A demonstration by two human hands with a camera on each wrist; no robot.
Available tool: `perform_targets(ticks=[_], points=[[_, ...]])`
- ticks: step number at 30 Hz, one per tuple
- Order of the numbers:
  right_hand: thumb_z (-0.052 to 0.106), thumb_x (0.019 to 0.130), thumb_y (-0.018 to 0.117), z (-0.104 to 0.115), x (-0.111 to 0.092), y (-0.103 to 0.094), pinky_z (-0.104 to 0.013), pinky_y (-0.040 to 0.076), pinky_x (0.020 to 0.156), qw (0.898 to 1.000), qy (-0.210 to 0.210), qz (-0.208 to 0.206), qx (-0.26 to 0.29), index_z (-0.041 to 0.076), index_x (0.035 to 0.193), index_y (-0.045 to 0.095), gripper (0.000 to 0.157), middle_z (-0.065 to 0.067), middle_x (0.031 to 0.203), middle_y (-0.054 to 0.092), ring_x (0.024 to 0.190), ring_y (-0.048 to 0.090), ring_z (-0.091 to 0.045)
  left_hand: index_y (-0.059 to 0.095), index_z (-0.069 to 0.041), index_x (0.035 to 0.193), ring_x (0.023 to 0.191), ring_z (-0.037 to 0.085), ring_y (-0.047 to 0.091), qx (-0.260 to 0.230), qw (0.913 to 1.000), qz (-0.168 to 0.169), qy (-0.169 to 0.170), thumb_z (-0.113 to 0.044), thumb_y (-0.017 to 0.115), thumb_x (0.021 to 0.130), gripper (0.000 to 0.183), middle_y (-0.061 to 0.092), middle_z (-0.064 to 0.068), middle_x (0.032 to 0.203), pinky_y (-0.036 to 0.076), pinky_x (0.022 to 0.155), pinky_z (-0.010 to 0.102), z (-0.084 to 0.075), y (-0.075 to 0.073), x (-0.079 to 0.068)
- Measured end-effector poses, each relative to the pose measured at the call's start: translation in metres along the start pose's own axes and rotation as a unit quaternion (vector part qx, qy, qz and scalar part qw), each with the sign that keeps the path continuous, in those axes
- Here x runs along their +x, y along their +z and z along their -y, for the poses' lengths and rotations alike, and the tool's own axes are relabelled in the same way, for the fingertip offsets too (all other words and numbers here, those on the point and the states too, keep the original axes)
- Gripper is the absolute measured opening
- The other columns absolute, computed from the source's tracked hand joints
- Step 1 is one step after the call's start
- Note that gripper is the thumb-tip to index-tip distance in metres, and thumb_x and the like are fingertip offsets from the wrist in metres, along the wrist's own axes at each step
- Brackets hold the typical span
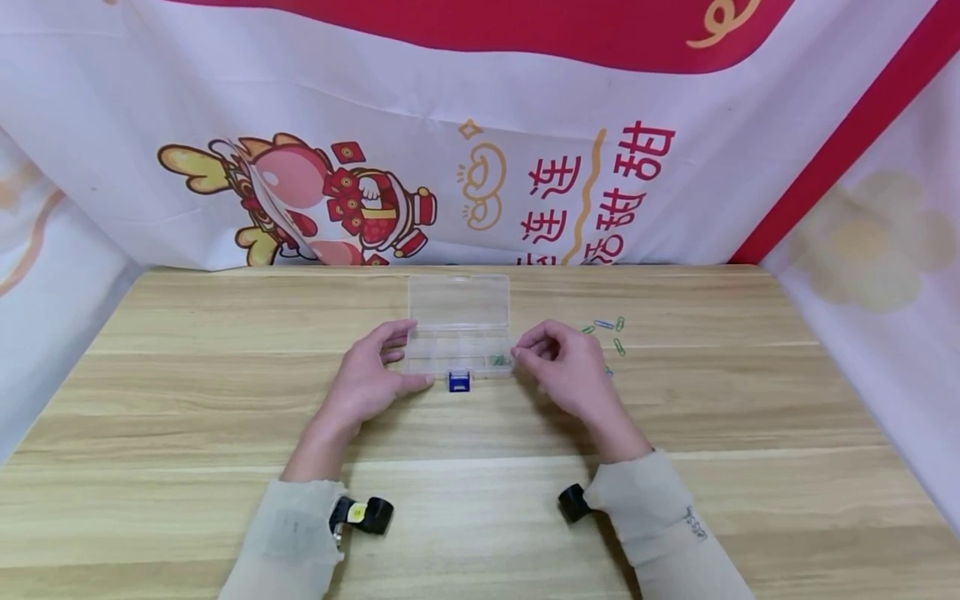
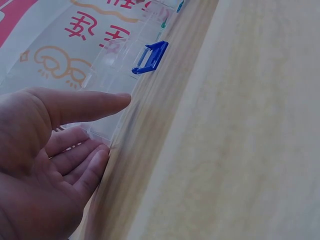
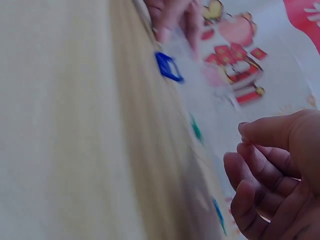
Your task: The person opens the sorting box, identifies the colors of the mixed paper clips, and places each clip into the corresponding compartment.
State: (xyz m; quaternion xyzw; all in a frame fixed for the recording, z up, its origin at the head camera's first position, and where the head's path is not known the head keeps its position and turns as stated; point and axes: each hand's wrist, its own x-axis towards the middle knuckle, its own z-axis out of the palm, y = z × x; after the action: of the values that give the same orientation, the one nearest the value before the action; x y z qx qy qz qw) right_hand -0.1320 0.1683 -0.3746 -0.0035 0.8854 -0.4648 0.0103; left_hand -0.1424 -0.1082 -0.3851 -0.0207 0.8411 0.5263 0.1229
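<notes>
A clear plastic compartment box point(image 1: 435, 365) stands on the table with its transparent lid point(image 1: 459, 300) raised at the back. A blue latch point(image 1: 459, 382) hangs at its front edge. My left hand point(image 1: 369, 375) holds the box's left end, thumb along the front and fingers at the side. Green paper clips point(image 1: 499, 361) lie in the front right compartment. Close to the box's right end is my right hand point(image 1: 558, 362). Its thumb and index fingertips point(image 3: 243, 131) come together, the other fingers loosely bent. No clip shows between those tips, but one could be hidden.
Several loose green and blue paper clips, among them a blue clip point(image 1: 603, 324) and a green clip point(image 1: 619, 347), lie right of the box beyond my right hand. A printed cloth point(image 1: 480, 100) hangs behind the wooden table point(image 1: 465, 517).
</notes>
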Motion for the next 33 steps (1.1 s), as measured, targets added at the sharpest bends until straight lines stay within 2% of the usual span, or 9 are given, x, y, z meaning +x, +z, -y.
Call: perform_targets(ticks=[4,7,11,14,21,26,33], points=[[0.021,0.101,0.075,-0.013,0.003,-0.027,-0.026,0.058,0.068,0.999,0.016,-0.025,-0.013,0.012,0.109,0.075,0.012,-0.008,0.100,0.074,0.085,0.065,-0.022,0.048,-0.017,0.162,0.151,0.038,0.049,0.002,1.0000,0.001,0.000,-0.007,0.087,0.088,0.084,0.049,0.014,0.165,0.042,0.128,0.052,0.000,0.001,0.000],[0.024,0.102,0.073,-0.026,0.005,-0.051,-0.026,0.058,0.074,0.997,0.046,-0.050,-0.029,0.011,0.114,0.075,0.018,-0.010,0.107,0.073,0.092,0.064,-0.022,0.048,-0.017,0.162,0.151,0.038,0.049,0.004,1.0000,0.001,0.000,-0.007,0.087,0.088,0.084,0.049,0.014,0.165,0.042,0.128,0.052,0.000,0.001,0.000],[0.028,0.103,0.072,-0.044,0.004,-0.078,-0.023,0.056,0.072,0.992,0.091,-0.079,-0.039,0.009,0.119,0.074,0.025,-0.011,0.111,0.072,0.094,0.063,-0.021,0.048,-0.016,0.162,0.151,0.038,0.049,0.005,1.0000,0.000,0.001,-0.007,0.088,0.088,0.085,0.049,0.015,0.165,0.042,0.128,0.052,0.000,0.001,0.000],[0.030,0.103,0.072,-0.054,0.002,-0.090,-0.021,0.054,0.069,0.988,0.119,-0.092,-0.036,0.009,0.121,0.073,0.028,-0.011,0.112,0.070,0.095,0.061,-0.019,0.048,-0.016,0.162,0.150,0.038,0.049,0.005,1.0000,0.000,0.001,-0.007,0.088,0.088,0.085,0.049,0.015,0.164,0.042,0.128,0.052,0.000,0.001,-0.001],[0.032,0.104,0.071,-0.068,0.000,-0.098,-0.028,0.050,0.083,0.984,0.152,-0.073,-0.050,0.009,0.125,0.074,0.031,-0.013,0.119,0.069,0.105,0.059,-0.025,0.048,-0.016,0.162,0.150,0.038,0.049,0.005,1.0000,-0.001,0.003,-0.007,0.087,0.088,0.084,0.049,0.015,0.165,0.042,0.128,0.052,0.001,0.000,-0.001],[0.032,0.103,0.072,-0.071,-0.001,-0.097,-0.033,0.047,0.088,0.982,0.167,-0.053,-0.070,0.010,0.123,0.076,0.030,-0.014,0.122,0.070,0.110,0.059,-0.029,0.048,-0.016,0.162,0.150,0.038,0.049,0.004,1.0000,0.000,0.005,-0.007,0.087,0.089,0.084,0.050,0.015,0.164,0.042,0.128,0.052,0.001,-0.001,-0.001],[0.031,0.100,0.076,-0.071,-0.001,-0.094,-0.037,0.049,0.090,0.980,0.151,-0.059,-0.118,0.009,0.117,0.078,0.028,-0.016,0.118,0.075,0.108,0.063,-0.031,0.047,-0.016,0.162,0.150,0.038,0.049,0.003,1.0000,0.001,0.006,-0.007,0.087,0.089,0.084,0.049,0.015,0.164,0.042,0.128,0.052,0.000,0.000,-0.001]])
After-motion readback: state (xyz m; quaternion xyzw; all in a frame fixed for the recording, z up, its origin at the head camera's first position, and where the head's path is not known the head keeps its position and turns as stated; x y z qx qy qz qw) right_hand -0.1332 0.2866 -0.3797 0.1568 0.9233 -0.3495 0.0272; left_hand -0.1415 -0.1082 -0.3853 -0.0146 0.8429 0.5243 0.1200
